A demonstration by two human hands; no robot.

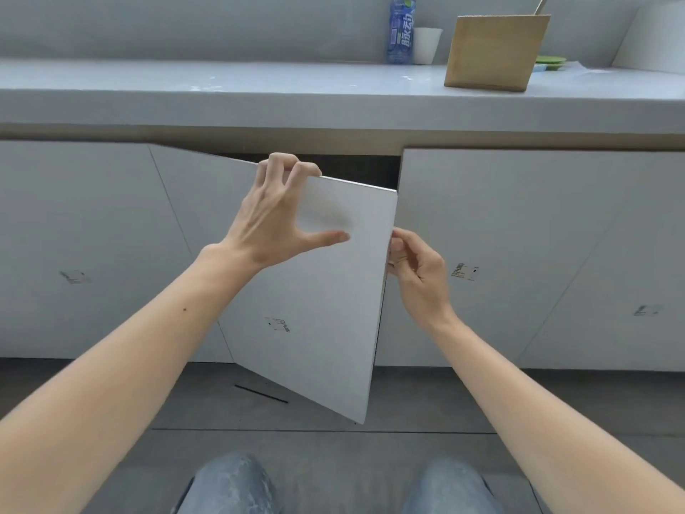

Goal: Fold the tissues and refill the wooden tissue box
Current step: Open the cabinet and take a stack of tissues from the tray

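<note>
head view looks down at a row of white cabinet doors under a grey counter [259,94]. one door [326,291] stands partly swung out, hinged on its left, with a dark gap behind its top edge. the left hand [276,217] has its fingers hooked over the door's top edge and its thumb spread flat against the front face, so it is clamped on the door. the right hand [417,268] pinches the door's free right edge, fingertips curled around it.

on the counter, well right of the hands, stands the wooden box [495,51], upright, a thin stick poking out of its top. left of it sit a white cup [426,44] and a blue bottle [401,29], touching or nearly so. behind the box on the right lies something green [552,61], partly hidden. tissues cannot be made out. below, two knees in jeans [230,484] and a grey floor [426,402] with a dark thin strip [261,393] lying on it.
</note>
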